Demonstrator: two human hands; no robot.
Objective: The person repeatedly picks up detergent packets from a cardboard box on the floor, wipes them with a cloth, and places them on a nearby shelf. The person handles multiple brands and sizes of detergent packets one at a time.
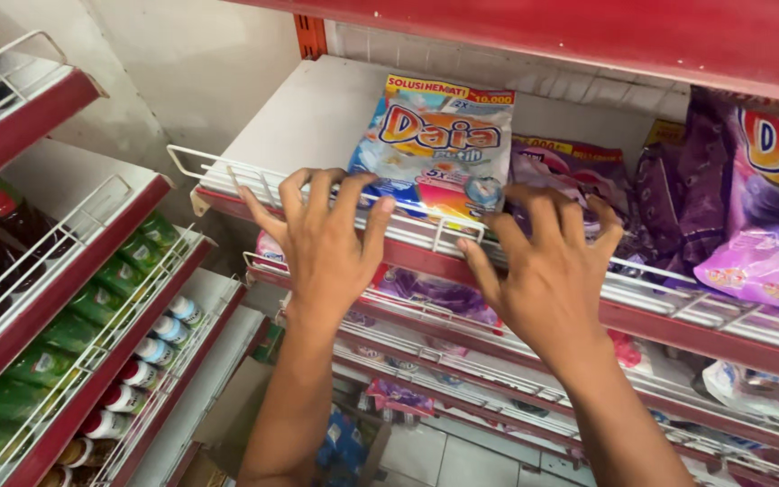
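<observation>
White and blue, with an orange patch low on its face and a red-and-yellow band across the top, one soft detergent pouch point(439, 144) stands upright on the white shelf board point(317, 108), just behind the white wire front rail point(227, 171). It sits at about twelve o'clock from both hands.

Left hand point(322, 243) rests on the rail with fingers spread and released; its fingertips touch the pouch's lower left corner without gripping it. Right hand point(547, 271) lies at three o'clock from the left one, fingers also splayed and loose, its fingertips at the pouch's lower right edge and over the rail. Neither hand is clenched.

At three o'clock from the pouch, purple pouches point(750, 198) crowd the same shelf: about four can be made out, one darker and crumpled, one larger with an orange patch on its front. How many lie behind them cannot be told.

Red edging point(678, 320) runs under the rail. Below it, more purple and pink packets lie on lower wire-fronted shelves, too hidden to count.

At nine o'clock, a separate red rack holds green sachets point(92, 307) in a slanting row and small white bottles with red and blue caps point(151, 356), roughly five showing.
</observation>
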